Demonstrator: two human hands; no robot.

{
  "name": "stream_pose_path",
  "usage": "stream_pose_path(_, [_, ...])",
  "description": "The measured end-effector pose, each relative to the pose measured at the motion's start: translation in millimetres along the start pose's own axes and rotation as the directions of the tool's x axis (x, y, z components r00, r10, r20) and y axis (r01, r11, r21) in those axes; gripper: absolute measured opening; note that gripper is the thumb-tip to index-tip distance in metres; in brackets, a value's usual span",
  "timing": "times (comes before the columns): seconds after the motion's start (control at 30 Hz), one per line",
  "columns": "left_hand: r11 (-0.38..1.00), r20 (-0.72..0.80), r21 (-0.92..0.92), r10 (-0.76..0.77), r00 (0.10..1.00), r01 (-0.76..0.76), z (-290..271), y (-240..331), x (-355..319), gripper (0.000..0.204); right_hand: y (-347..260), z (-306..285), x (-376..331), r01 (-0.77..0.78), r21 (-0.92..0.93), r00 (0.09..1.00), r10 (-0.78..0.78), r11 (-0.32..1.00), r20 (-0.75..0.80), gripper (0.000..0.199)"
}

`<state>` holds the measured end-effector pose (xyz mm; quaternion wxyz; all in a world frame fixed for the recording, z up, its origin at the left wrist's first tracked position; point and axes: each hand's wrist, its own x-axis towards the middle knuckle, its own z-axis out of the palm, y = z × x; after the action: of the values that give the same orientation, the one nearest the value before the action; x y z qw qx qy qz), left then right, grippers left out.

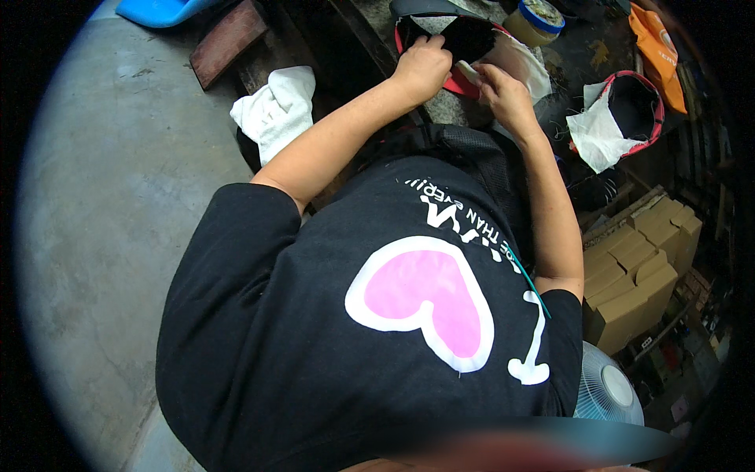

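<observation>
At the top of the head view lies a black piece with a red edge and white lining [519, 67], shaped like a shoe upper. My left hand [425, 69] reaches over its near edge, fingers bent into the dark inside; the fingertips are partly hidden. Close by on the right, my right hand [507, 96] pinches the pale edge of the lining between thumb and fingers. A similar red-edged upper [657, 118], with a white flap hanging out, rests apart to the right.
A blue-rimmed jar [531, 27] stands beyond my right hand, near an orange cloth [657, 59]. A white towel [275, 110] lies left of my left forearm. Cardboard boxes [637, 275] and a fan [609, 385] are at my right. Bare concrete floor [118, 220] stretches left.
</observation>
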<state>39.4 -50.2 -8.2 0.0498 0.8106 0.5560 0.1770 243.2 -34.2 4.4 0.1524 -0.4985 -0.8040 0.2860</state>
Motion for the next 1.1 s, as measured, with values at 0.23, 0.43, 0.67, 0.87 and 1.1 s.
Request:
stream_pose_path(0.23, [0.984, -0.064, -0.166, -0.078, 0.995, 0.066, 8, -19, 19, 0.021, 14, 20, 5, -0.105, 0.464, 0.99, 0.136, 0.88, -0.034, 0.024])
stream_pose_path(0.43, [0.997, 0.01, -0.066, 0.041, 0.999, -0.04, 5, -24, 18, 0.022, 5, 24, -7, 0.226, 0.06, 0.974, -0.228, 0.972, 0.013, 0.033])
stream_pose_path(0.67, [0.999, 0.049, -0.05, 0.003, 0.999, -0.001, 3, -21, 17, 0.018, -9, 13, 4, 0.114, 0.028, 0.98, -0.107, 0.993, -0.169, 0.028])
stream_pose_path(0.87, [0.995, 0.1, -0.1, -0.02, 0.995, 0.03, 3, -25, 19, 0.018, -18, 15, 8, 0.19, -0.319, 0.955, -0.251, 0.929, -0.161, 0.02])
stream_pose_path(1.1, [0.979, 0.168, -0.185, -0.057, 0.984, 0.088, 1, -28, 22, 0.018, -10, 10, 14, 0.016, -0.016, 0.995, -0.018, 1.0, -0.097, 0.023])
